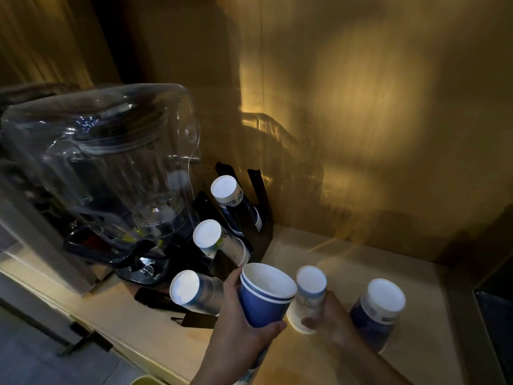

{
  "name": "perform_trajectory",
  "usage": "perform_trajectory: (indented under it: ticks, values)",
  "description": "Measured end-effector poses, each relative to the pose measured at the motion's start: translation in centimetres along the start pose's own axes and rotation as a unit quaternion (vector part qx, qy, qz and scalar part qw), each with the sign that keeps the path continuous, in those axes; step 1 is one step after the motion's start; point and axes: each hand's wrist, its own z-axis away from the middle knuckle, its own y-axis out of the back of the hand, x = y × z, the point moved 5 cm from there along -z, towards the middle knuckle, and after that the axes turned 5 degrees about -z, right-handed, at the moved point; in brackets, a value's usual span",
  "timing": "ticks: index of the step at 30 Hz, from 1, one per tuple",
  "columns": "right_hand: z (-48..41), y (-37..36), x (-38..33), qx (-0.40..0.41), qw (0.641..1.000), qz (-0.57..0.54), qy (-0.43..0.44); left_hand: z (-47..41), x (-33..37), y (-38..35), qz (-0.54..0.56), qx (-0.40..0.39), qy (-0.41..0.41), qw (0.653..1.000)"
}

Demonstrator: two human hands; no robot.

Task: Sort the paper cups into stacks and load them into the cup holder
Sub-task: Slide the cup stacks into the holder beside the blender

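My left hand (pixel 238 329) grips a short stack of blue paper cups (pixel 263 298), mouths up. Just to its right, my right hand (pixel 330 320) holds a pale blue-and-white cup (pixel 308 295) upside down on the counter. Another upside-down stack of blue cups (pixel 380 309) stands further right, apart from both hands. The black cup holder (pixel 258 207) sits left of the hands and carries three tilted stacks with white bottoms facing me: a far stack (pixel 230 198), a middle stack (pixel 216 240) and a near stack (pixel 194 290).
A blender with a clear cover (pixel 111 168) stands left of the holder. The light wooden counter (pixel 361 262) runs to a wooden back wall (pixel 361 107). A dark object (pixel 497 315) sits at the right edge. The counter's front edge (pixel 116 343) lies at lower left.
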Motion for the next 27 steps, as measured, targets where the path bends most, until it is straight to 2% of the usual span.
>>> perform_trajectory:
  ticks: [4,6,9,12,14,16,18,22,27]
  values:
    - [-0.1,1.7,-1.0,-0.030,0.999,0.029,0.006,-0.3,0.1,-0.3,0.000,-0.003,0.006,1.000]
    - [0.2,3.4,-2.7,-0.020,0.996,0.079,0.022,-0.4,0.3,-0.5,-0.006,-0.005,0.003,1.000]
    - [1.3,6.6,-5.9,0.074,0.981,0.159,0.080,-0.6,0.8,-0.8,-0.005,0.007,0.000,1.000]
    - [3.1,9.2,-8.9,0.162,0.967,0.120,0.157,-0.8,1.8,-0.8,-0.014,0.034,-0.013,0.999]
    - [4.4,10.2,-10.8,0.138,0.967,0.017,0.211,-0.8,2.5,-0.7,-0.032,0.051,-0.033,0.998]
    - [6.3,10.4,-13.0,0.071,0.956,-0.074,0.275,-0.9,3.2,-0.8,-0.055,0.064,-0.062,0.994]
    - [8.2,10.0,-15.0,-0.003,0.938,-0.120,0.324,-0.9,4.0,-1.1,-0.079,0.071,-0.093,0.990]
    - [10.2,8.7,-16.7,-0.091,0.920,-0.112,0.364,-0.9,5.2,-1.8,-0.096,0.069,-0.125,0.985]
    - [10.5,8.7,-16.7,-0.092,0.914,-0.104,0.381,-0.9,5.7,-1.8,-0.079,0.031,-0.116,0.990]
